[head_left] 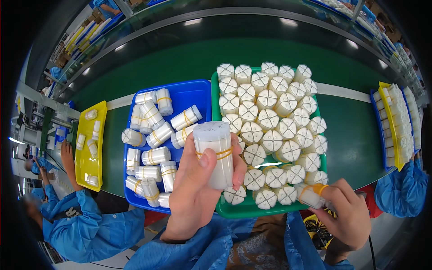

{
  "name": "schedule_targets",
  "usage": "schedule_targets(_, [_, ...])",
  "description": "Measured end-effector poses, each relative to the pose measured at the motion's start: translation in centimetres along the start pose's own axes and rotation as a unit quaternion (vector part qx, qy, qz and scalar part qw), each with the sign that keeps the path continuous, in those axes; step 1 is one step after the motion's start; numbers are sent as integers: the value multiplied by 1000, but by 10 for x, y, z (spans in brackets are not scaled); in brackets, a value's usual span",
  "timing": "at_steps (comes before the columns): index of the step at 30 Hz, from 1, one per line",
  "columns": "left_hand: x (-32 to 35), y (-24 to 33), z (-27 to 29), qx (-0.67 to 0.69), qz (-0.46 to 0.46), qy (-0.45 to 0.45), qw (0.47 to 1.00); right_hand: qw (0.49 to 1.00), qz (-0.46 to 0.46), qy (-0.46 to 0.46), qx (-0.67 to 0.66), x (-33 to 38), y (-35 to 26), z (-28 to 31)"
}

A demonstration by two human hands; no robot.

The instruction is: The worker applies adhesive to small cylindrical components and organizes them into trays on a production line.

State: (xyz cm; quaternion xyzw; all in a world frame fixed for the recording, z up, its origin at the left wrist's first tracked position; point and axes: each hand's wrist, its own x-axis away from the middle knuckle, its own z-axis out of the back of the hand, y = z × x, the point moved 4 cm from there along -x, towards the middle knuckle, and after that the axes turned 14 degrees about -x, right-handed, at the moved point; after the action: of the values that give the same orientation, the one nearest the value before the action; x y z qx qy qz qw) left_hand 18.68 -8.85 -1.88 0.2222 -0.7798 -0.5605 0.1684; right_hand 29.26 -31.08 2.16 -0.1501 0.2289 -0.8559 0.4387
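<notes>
Gripped a tube point(218, 146) upright in left hand point(191, 189), another tube point(307, 196) in right hand point(348, 211), apparently mid-transfer, likely needing lowering into green tray point(252, 212) between hands.

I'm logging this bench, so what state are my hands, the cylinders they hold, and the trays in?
Left hand: gripping.
Left cylinder: roughly upright, banded.
Right hand: gripping.
Right cylinder: tilted.
Middle blue tray: partly filled.
Blue-tray cylinders: mostly lying, banded.
Green tray: crowded.
Green-tray cylinders: mostly on end.
Left yellow tray: sparsely filled.
Far right trays: loaded.
</notes>
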Motion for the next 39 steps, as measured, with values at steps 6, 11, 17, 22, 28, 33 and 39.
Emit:
schedule_targets(6, [3,-4,6,2,-45,-16,999,998,50,-21,20,-11,1,-18])
schedule_targets(11, [5,6,-5,-73,-37,3,997,998,62,3,20,-13,1,-32])
schedule_targets(17, [4,1,-10,-52,-12,27,998,986,60,123,-92,0,22,-37])
schedule_targets(22, [3,-6,-9,41,-16,-32,999,948,90,112,-283,23,22,-21])
schedule_targets(28, [2,-1,-12,86,23,17,996,989,49,24,-140,11,11,-57])
schedule_targets(33, [9,-7,-2,-22,-64,-49,996,988,19,35,-152,6,15,-52])
schedule_targets(39, [9,8,-18,86,20,-19,996,976,-4,43,-212,7,33,-54])
